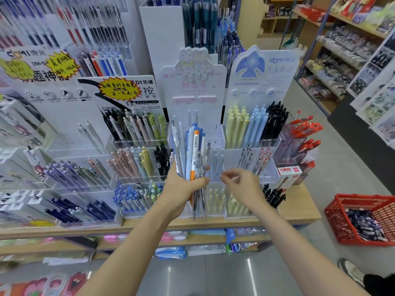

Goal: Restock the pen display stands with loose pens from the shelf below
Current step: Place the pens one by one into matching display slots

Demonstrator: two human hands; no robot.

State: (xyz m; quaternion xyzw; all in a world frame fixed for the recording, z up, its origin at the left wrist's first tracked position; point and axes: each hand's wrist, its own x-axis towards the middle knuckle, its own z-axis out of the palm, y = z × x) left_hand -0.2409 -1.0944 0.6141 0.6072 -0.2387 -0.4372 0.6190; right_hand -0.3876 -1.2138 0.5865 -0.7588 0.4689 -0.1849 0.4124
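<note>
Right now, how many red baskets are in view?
1. The red basket sits on the floor at the right, beside the display table's end, with dark packets inside. Others may be out of frame.

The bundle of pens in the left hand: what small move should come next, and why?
Probably the right hand should set the thin white pen it seems to pinch into the sparsely filled middle stand. The left hand grips the bundle of pens right beside it.

A stationery shop: tiered pen display stands, stocked aisle shelves, a red shopping basket.
</note>
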